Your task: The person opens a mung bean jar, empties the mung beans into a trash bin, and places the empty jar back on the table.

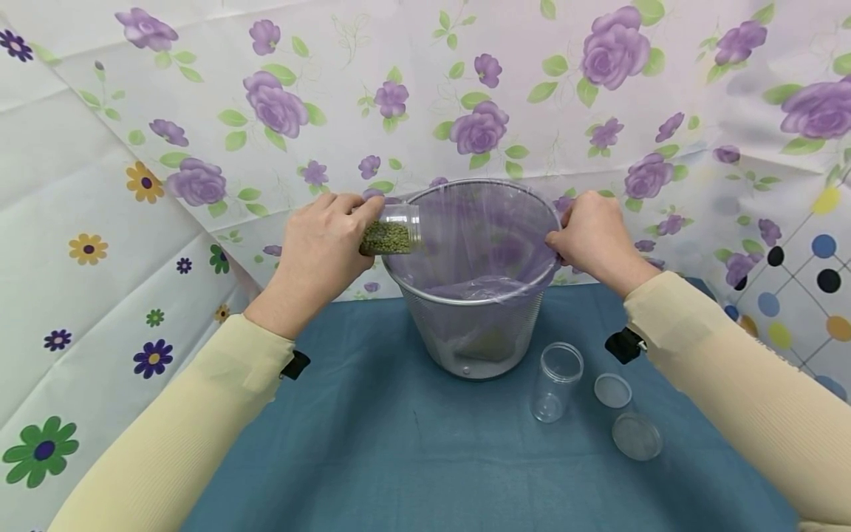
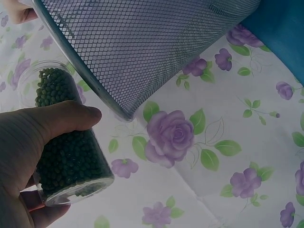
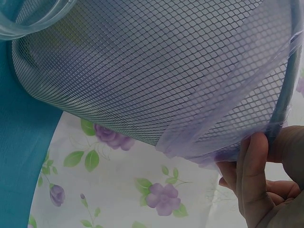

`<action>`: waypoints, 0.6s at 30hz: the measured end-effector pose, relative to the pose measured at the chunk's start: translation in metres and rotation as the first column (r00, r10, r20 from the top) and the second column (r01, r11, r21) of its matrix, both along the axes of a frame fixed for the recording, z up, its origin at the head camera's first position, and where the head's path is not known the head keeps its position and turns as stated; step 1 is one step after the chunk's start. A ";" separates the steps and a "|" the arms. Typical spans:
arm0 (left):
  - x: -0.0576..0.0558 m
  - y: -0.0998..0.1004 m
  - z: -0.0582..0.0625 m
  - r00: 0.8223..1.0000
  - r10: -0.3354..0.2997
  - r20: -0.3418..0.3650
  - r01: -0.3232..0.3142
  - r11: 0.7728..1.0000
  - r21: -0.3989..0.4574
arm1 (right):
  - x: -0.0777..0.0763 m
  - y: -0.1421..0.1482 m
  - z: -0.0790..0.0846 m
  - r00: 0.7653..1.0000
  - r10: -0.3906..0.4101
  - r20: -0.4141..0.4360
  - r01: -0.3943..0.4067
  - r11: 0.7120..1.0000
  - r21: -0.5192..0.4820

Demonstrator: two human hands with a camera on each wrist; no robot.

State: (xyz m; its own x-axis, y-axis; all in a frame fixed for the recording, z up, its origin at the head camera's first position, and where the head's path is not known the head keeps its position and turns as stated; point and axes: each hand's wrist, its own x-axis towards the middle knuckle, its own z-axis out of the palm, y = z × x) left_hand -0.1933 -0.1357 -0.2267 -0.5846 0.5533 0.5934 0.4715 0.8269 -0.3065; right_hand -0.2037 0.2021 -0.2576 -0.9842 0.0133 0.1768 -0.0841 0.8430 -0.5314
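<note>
My left hand [image 1: 319, 251] grips a clear plastic jar [image 1: 402, 214] of green mung beans [image 1: 388, 238]. Lying nearly level, the jar has its open mouth at the left rim of a silver mesh wastebasket [image 1: 425, 318]. Beans still fill much of it in the left wrist view. A thin purple plastic bag [image 1: 479, 244] lines the basket and folds over its rim. On the far side, my right hand [image 1: 595, 236] pinches the rim together with the folded bag edge, thumb and fingers on opposite sides in the right wrist view.
A second clear jar [image 1: 557, 388], lidless, stands on the blue cloth [image 1: 399, 458] in front of the basket. Two round clear lids, one nearer the basket [image 1: 612, 390] and a larger one [image 1: 636, 436], lie to its right. Behind the basket hangs a flowered sheet [image 1: 399, 140].
</note>
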 end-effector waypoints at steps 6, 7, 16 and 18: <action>0.000 0.000 0.000 1.000 0.000 0.005 0.000 1.000 0.000 | -0.001 0.000 -0.001 1.000 -0.004 0.000 0.004 1.000 0.001; 0.000 0.000 0.000 1.000 0.000 0.006 0.000 1.000 0.000 | -0.001 0.000 -0.001 1.000 -0.004 0.000 0.004 1.000 0.002; 0.000 0.000 0.000 1.000 -0.001 0.008 0.001 1.000 0.002 | -0.001 0.000 0.000 1.000 -0.008 0.004 0.008 1.000 -0.001; 0.000 0.000 -0.001 1.000 -0.003 0.009 0.003 1.000 0.003 | -0.001 0.000 -0.001 1.000 -0.009 0.007 0.009 1.000 -0.002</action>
State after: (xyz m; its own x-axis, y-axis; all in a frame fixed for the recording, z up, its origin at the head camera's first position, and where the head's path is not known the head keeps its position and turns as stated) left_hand -0.1936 -0.1357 -0.2275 -0.5882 0.5532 0.5899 0.4769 0.8264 -0.2994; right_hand -0.2045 0.2020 -0.2582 -0.9853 0.0229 0.1695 -0.0723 0.8426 -0.5336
